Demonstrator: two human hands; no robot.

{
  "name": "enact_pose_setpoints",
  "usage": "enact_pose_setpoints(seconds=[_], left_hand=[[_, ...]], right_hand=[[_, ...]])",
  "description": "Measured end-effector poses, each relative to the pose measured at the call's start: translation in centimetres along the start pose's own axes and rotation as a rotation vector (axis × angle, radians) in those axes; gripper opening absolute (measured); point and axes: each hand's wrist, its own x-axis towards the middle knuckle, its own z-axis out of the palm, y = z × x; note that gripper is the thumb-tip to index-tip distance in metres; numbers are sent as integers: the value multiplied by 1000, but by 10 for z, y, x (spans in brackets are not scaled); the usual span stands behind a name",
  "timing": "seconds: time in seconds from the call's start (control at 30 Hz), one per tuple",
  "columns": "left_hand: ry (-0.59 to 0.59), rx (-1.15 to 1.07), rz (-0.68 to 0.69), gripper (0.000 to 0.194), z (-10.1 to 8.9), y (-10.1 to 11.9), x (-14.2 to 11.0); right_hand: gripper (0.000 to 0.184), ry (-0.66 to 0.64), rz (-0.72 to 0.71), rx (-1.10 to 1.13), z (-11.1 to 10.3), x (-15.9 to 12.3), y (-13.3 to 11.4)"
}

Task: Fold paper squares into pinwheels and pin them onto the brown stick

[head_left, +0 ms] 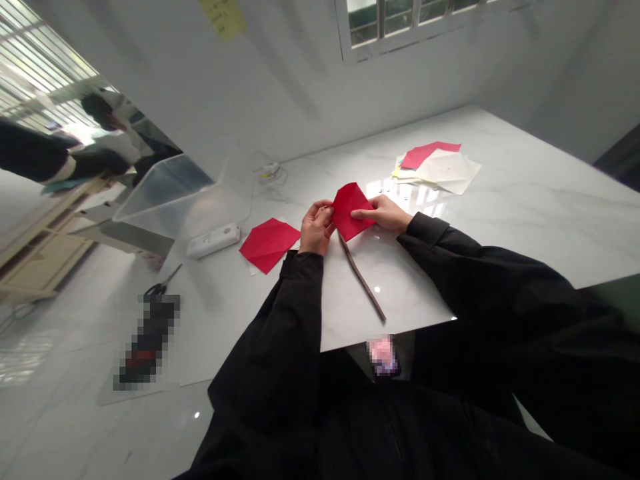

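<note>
White table (525,207): one red paper (349,205), our left hand (316,230) and right hand (389,213) pinching opposite sides between fingers (363,214); we'd best press lightly.

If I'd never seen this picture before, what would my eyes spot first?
Probably the bright red paper in the middle, held by the left hand and right hand. Next, maybe the thin brown stick just below it, then another red sheet on the white table, left of the hands.

Seemingly a craft workroom, loose papers (447,170) on a marbled table (525,207), scissors (157,289), plastic bin (170,193), another person (99,111) nearby
</note>
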Motion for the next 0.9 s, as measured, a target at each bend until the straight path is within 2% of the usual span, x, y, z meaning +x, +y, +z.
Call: enact_pose_setpoints(seconds=[0.1,0.23,0.43,0.6,0.73,0.9], left_hand=[[-48,13,-64,47,3,3,-5],[-108,82,-47,64,7,3,-8],[-84,109,32,91,12,-7,-8],[-87,131,76,104,12,-13,-7],[-83,119,72,107,9,-14,-6],[-87,117,27,98,9,-14,-5]], right_hand=[[45,5,-12,20,0,0,2],[42,5,-23,47,1,-1,1],[40,1,-21,79,3,-2,-2],[40,12,-26,95,5,-1,-1],[42,12,-46,107,5,-1,1],[48,-26,-90,105,4,0,0]])
